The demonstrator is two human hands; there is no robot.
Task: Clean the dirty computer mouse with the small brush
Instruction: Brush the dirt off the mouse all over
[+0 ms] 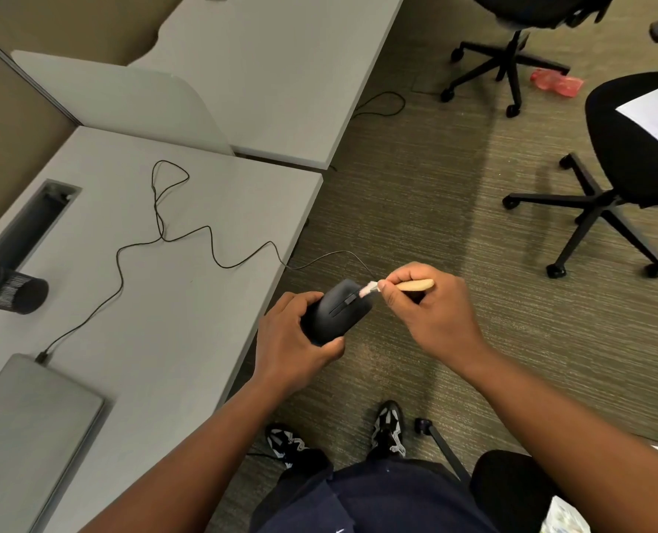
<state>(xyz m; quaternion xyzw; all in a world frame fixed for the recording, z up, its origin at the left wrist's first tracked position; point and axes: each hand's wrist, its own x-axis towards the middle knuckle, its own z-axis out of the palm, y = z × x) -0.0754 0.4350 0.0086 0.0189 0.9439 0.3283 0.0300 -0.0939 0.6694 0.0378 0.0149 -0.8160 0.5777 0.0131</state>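
Black mouse (pixel 339 309) gripped by left hand (pixel 292 340); right hand (pixel 431 302) pinches brush (pixel 396 286).

Both hands work off the table's (pixel 173 309) right edge, over open carpet (pixel 415 209) in the middle of the frame, with nothing beside or beyond them until the office chairs. The right hand (pixel 431 313) has free floor to its right up to the chair base (pixel 592 221) at right centre; a second chair (pixel 508 63) stands at upper right. Left of the left hand (pixel 292 336), the table top is crossed by a looping black cable (pixel 158 232). A closed laptop (pixel 31 425) fills the lower left corner, a mesh pen cup (pixel 12 288) lies at the left edge, and a divider panel (pixel 127 101) bounds the table's far side.
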